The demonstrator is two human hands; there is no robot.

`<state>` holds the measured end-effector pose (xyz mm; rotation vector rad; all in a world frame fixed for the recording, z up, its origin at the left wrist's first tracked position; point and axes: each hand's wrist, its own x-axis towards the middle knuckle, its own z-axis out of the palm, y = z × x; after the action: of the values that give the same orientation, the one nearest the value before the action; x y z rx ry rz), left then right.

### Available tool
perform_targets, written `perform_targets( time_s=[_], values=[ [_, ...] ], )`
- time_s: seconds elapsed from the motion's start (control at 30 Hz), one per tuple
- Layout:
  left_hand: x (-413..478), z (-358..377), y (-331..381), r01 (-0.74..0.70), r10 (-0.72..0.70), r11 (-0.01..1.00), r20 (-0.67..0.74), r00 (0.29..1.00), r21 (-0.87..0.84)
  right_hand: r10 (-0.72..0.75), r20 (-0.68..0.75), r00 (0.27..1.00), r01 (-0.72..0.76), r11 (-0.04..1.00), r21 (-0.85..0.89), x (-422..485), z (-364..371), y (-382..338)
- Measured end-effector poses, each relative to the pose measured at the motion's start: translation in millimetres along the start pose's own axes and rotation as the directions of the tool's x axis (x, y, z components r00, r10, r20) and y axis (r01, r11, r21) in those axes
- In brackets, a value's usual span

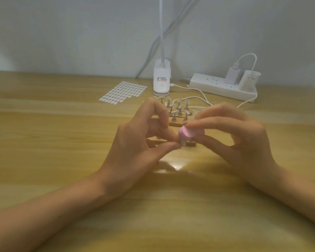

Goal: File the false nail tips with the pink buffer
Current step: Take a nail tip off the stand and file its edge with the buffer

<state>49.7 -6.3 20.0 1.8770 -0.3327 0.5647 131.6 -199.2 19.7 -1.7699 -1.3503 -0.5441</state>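
One nail tip (182,142) in left hand (140,140), pink buffer (186,132) in right hand (240,135).

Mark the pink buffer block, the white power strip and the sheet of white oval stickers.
pink buffer block (186,133): head view, its pink side face.
white power strip (210,82): head view, bare top left of the plugs.
sheet of white oval stickers (124,91): head view, sheet's middle.

A pale wooden table (62,160) set against a wall carries a sheet of white adhesive tabs (123,91) at left, a white clip lamp base (161,79) at centre and a white power strip (224,87) at right. A white cable (198,90) trails past a wooden stand (175,123) bearing false nail tips (178,106) on pegs.
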Motion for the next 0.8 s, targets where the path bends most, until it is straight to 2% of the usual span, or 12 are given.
perform_targets(
  time_s=[0.1,0.23,0.33,0.43,0.57,0.67,0.8],
  values=[
    [0.0,0.8,-0.8,-0.019,0.019,1.0,0.003,1.0,0.006,-0.067,0.057,0.996,0.067,0.998,-0.006,-0.5,2.5,-2.4],
    [0.7,0.0,-1.3,-0.021,0.021,1.0,-0.021,1.0,-0.006,-0.013,0.003,1.0,0.013,1.0,0.002,1.8,-0.2,0.2],
    [1.0,1.0,-0.7,-0.028,0.028,0.999,-0.016,0.999,-0.016,-0.045,0.048,0.998,0.044,0.999,0.015,0.4,2.5,-1.3],
    [1.1,0.3,-1.3,-0.027,0.027,1.0,-0.028,0.999,-0.015,0.025,-0.005,1.0,-0.025,0.999,0.046,2.1,0.9,-0.2],
    [0.7,1.4,-0.3,-0.037,0.038,0.999,-0.018,0.999,0.038,-0.025,0.051,0.998,0.023,0.999,0.041,0.9,3.2,-2.3],
    [1.7,0.9,-0.1,-0.043,0.045,0.998,-0.023,0.999,0.054,0.062,-0.002,0.998,-0.061,0.995,0.083,2.6,1.0,2.7],
    [0.5,2.2,2.9,-0.065,0.067,0.994,-0.031,0.997,0.085,0.06,0.023,0.998,-0.063,0.984,0.168,2.0,2.5,5.8]
  ],
)
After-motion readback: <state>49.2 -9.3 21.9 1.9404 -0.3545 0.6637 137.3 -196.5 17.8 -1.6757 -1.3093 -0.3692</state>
